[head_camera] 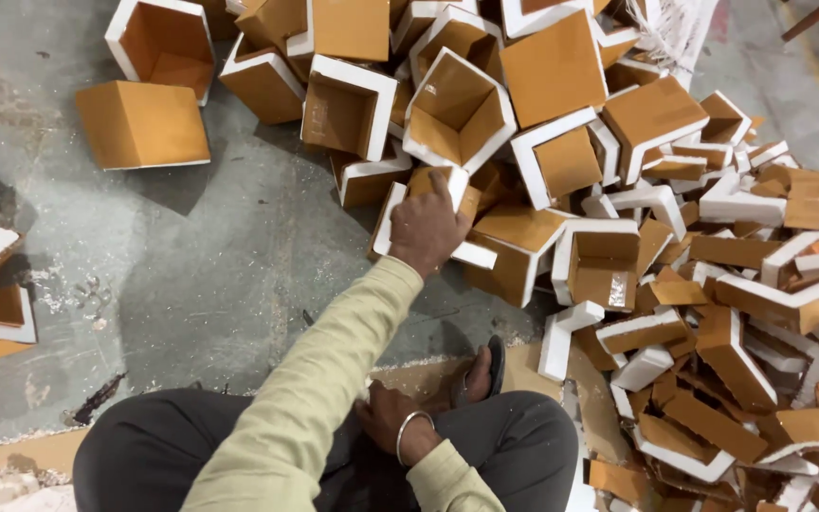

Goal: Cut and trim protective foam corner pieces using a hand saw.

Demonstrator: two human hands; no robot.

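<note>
Fingers of the left hand curl over the white rim of a small open box at the near edge of the pile, thumb side hidden, so the grip looks closed on that rim. That box lies on the grey floor, tilted against its neighbours. It looks light and stiff, thin orange-faced board with white edges, likely to crack at the glued corners if squeezed; the rim or a whole wall seems the safest hold. Loose broken strips lie heaped to the right. His right hand, with a metal bangle, rests empty in the lap, fingers loosely bent.
</note>
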